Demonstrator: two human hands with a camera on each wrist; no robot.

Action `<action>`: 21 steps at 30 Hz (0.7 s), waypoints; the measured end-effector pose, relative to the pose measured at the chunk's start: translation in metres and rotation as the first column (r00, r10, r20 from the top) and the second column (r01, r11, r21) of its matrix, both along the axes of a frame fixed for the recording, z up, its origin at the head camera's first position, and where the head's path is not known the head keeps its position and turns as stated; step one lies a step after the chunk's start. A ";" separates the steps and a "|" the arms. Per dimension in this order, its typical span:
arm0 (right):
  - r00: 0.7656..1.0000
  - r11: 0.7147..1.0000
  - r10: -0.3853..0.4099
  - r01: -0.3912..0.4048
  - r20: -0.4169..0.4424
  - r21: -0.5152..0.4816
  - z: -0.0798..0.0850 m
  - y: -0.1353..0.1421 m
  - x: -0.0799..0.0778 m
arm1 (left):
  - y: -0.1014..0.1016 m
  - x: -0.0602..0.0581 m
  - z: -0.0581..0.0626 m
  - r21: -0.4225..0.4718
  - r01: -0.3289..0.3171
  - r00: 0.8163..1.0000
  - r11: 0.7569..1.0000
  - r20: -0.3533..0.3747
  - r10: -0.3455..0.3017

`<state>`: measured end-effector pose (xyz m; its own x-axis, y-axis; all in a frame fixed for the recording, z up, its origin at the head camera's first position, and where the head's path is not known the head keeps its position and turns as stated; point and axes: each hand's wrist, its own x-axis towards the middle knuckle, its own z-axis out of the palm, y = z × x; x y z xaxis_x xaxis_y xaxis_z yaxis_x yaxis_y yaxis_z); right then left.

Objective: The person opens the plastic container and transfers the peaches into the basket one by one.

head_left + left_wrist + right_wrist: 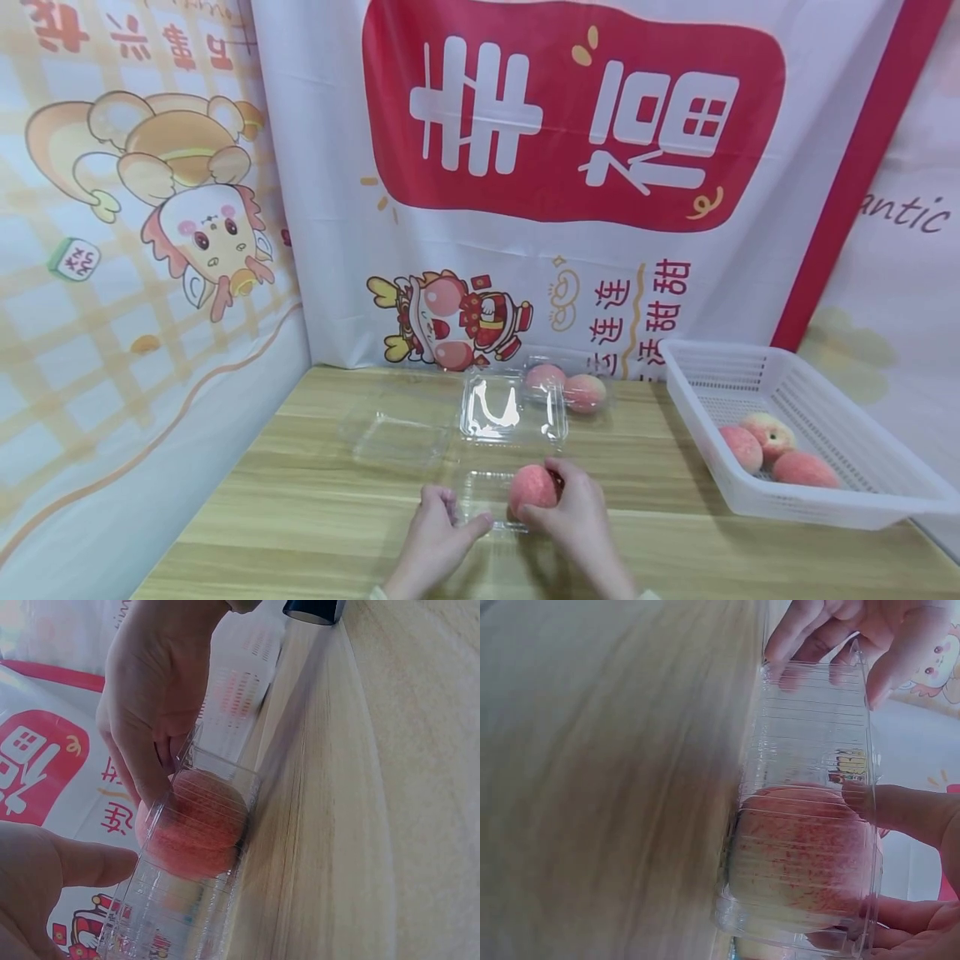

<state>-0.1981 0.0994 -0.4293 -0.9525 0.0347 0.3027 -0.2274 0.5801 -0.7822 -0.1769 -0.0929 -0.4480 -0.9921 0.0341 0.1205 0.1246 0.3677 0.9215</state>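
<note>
Right hand point(573, 508): fingers and thumb close round a peach point(531, 490), which sits in the right half of a clear plastic box point(483, 496); that grip is not yet released. Left hand point(438, 537), left of the right grip: curled on the box's left end, apparently steadying it. Lid point(513, 408) lies open just beyond both hands. Farther beyond the right grip, two peaches point(585, 392) in a second box point(569, 367); cannot tell if it is fastened. Beyond the left hand, a third box point(397, 442), no fruit visible inside. Well right of the grip, a white basket point(840, 504) with three peaches point(768, 435). Judgement: second box looks filled, the handled one half filled; its left half, its lid and the basket's fruit remain.
</note>
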 end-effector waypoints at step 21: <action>0.999 0.998 0.033 -0.032 -0.024 0.062 -0.005 0.001 -0.005 | -0.001 0.000 0.000 -0.020 -0.007 1.000 1.000 0.009 0.007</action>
